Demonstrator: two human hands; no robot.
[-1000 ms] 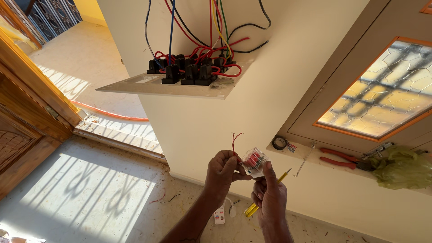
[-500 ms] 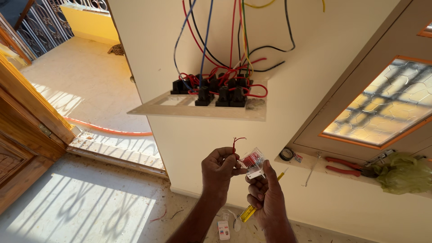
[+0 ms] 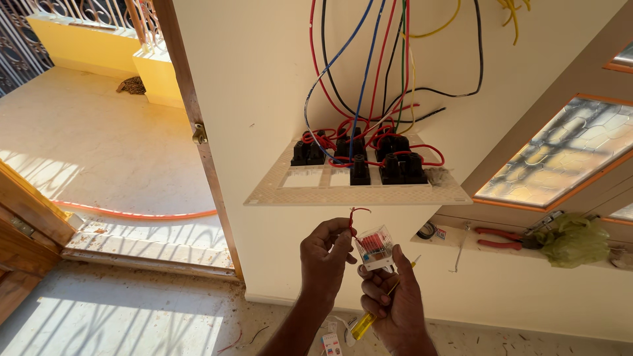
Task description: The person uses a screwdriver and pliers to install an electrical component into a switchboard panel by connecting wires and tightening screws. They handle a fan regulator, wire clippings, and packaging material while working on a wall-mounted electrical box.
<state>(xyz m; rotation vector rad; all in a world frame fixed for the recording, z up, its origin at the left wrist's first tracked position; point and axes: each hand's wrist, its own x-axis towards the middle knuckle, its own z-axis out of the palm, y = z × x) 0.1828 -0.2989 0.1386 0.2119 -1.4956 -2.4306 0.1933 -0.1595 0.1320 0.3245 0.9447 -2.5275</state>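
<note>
A: While the left hand (image 3: 326, 254) pinches that short red wire (image 3: 355, 219), what is it doing with it?

B: Thumb and forefinger are closed tight on the wire's lower end, the other fingers curled loosely. The wire rises towards twelve o'clock and hooks over towards three at the top. I judge it is held upright so the end can be fed into the module (image 3: 374, 248) just beside it.

A: And the module itself?

B: A small clear block with a white base and red inside. It sits just at three o'clock of the left fingertips, below the board's (image 3: 359, 186) front edge. The right hand (image 3: 395, 300) grips it from underneath, fingers wrapped round the base, so its terminals face the wire.

A: Which way does it point?

B: Its long axis tilts from about seven o'clock up to one, clear end uppermost and leaning slightly right. The wire's axis is close to vertical, so the two nearly run together.

A: Is the right hand holding anything else?

B: Yes, a yellow screwdriver (image 3: 364, 324) tucked in the palm, handle poking out towards seven o'clock, thin shaft showing at one. Probably parked there to stay handy.

A: And further right?

B: Red pliers (image 3: 498, 237) lie on the ledge (image 3: 501, 254) at three o'clock, well apart, beside a green bag (image 3: 572, 238).
</note>
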